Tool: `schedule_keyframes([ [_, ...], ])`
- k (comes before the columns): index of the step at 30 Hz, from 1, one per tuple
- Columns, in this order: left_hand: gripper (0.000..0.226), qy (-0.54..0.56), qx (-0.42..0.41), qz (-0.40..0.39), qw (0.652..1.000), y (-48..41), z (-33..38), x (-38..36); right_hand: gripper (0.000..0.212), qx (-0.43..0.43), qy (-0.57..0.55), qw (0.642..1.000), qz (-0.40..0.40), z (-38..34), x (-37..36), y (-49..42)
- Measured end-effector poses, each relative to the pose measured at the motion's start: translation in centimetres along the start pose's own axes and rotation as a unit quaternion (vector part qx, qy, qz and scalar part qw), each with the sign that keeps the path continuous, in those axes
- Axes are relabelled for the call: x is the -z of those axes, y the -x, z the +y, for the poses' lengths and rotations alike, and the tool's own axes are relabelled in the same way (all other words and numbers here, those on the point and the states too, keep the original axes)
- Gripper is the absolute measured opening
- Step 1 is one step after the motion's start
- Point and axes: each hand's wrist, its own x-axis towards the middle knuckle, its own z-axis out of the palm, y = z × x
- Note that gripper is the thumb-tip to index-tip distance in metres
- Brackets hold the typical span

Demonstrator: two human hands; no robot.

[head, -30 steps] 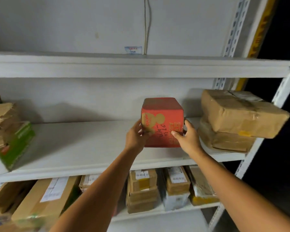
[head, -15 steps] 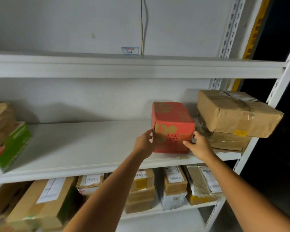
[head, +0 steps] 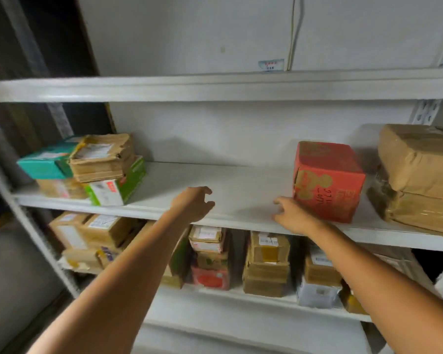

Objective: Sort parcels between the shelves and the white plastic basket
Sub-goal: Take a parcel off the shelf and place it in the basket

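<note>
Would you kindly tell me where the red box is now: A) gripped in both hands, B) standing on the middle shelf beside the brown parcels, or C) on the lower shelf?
B: the red box stands on the middle shelf, just left of the brown parcels.

On the middle shelf (head: 241,182) we counted one red box (head: 327,180), two brown taped parcels (head: 417,159) stacked at its right end and four mixed parcels (head: 102,157) piled at its left. We also counted two hands, the left hand (head: 192,205) and the right hand (head: 294,215).
</note>
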Motion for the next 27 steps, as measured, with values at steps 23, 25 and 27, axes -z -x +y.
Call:
schedule_keyframes([
  [23,0.063,0.233,0.208,0.195,0.930,0.3,-32.3,14.6,0.061,0.151,-0.155,0.976,0.020,-38.1,-13.0,-17.0],
  [25,0.061,0.262,0.202,0.190,0.925,-1.4,-32.7,14.4,0.065,0.139,-0.171,0.975,0.017,-39.2,-13.2,-18.8],
  [27,0.061,0.289,0.195,0.181,0.920,-3.0,-32.9,14.1,0.069,0.129,-0.174,0.976,0.008,-39.9,-13.4,-20.4],
])
